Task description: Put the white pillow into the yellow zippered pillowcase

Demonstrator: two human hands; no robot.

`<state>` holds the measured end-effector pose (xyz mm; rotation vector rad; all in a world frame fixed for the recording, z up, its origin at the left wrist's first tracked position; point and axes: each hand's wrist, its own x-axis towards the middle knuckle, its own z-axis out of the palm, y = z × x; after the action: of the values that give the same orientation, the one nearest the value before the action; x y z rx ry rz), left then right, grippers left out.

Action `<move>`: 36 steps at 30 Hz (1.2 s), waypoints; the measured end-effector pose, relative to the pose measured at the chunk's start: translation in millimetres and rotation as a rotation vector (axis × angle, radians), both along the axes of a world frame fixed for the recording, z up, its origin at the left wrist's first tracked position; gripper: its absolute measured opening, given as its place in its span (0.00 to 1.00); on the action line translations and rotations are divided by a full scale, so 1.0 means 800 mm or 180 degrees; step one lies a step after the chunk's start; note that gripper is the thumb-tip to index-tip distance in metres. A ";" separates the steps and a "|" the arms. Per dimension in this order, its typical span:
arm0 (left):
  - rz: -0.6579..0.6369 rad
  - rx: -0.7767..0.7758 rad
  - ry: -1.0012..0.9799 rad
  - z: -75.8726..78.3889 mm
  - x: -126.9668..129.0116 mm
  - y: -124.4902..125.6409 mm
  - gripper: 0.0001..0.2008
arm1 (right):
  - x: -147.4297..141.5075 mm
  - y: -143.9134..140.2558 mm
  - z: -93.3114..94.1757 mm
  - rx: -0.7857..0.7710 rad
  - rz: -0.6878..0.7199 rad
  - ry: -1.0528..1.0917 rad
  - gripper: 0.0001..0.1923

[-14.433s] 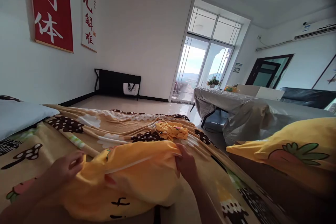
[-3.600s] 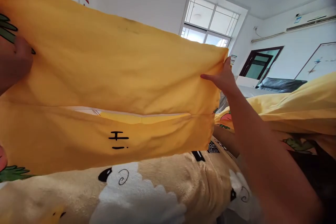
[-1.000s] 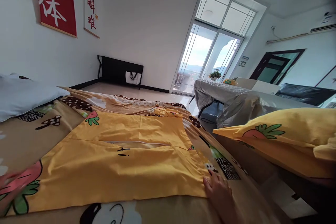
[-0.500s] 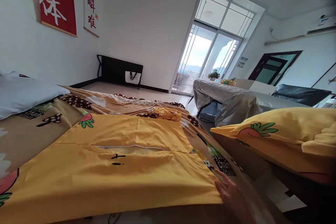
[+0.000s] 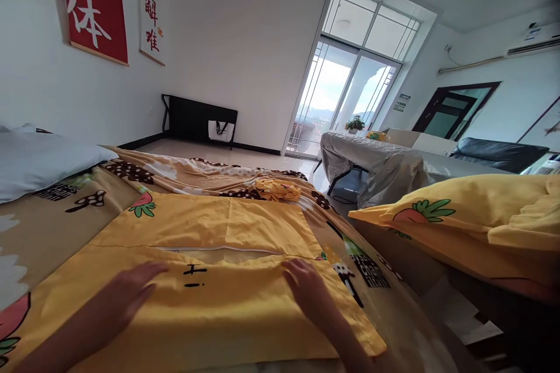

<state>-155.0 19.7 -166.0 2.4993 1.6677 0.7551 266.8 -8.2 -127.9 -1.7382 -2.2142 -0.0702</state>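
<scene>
A patterned blanket covered the bed, and on it a yellow pillowcase lay flat, its long axis running left to right and its zipper slit just beyond the fingertips. Both hands rested on its near half, palms down, fingers spread: the left hand left of middle, the right hand nearer the right edge.

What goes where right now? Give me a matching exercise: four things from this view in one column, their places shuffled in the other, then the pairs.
Things:
1. left hand
2. right hand
3. crumpled yellow cloth
4. white pillow

Places:
A. far end of the blanket
B. flat on the yellow pillowcase, right side
C. far left of the bed
D. flat on the yellow pillowcase, left side

Pairs: 1-D, 2-B, 3-A, 4-C
</scene>
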 end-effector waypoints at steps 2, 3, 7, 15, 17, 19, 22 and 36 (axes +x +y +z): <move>-0.0742 -0.0742 -0.0013 0.024 0.053 0.025 0.19 | -0.055 0.024 0.014 -0.0172 0.0594 0.0030 0.15; -0.0869 -0.0903 0.0043 0.034 0.077 0.038 0.19 | -0.075 0.037 0.017 -0.0280 0.0659 0.0026 0.15; -0.0864 -0.1033 0.0251 0.047 0.127 0.084 0.12 | -0.108 0.090 0.009 -0.0808 0.0565 -0.0089 0.11; -0.0952 -0.1395 -0.0192 0.002 0.101 0.097 0.07 | -0.087 0.112 -0.028 -0.1289 0.0829 0.0220 0.09; -0.0960 -0.1377 -0.0302 -0.004 0.096 0.097 0.05 | -0.082 0.107 -0.034 -0.1277 0.0914 0.0366 0.06; -0.0945 -0.1198 -0.0281 -0.010 0.094 0.100 0.07 | -0.081 0.104 -0.038 -0.1100 0.0885 0.0415 0.04; -0.0793 -0.0830 -0.0220 -0.020 0.095 0.109 0.11 | -0.085 0.104 -0.046 -0.0770 0.0448 0.0307 0.07; -0.0164 0.0807 0.0672 -0.038 0.124 0.093 0.23 | -0.099 0.105 -0.057 0.0115 0.0255 0.0543 0.14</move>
<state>-56.2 94.4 -196.6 2.8748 1.6532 0.7652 187.3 75.9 -173.2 -1.5724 -2.1421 0.0544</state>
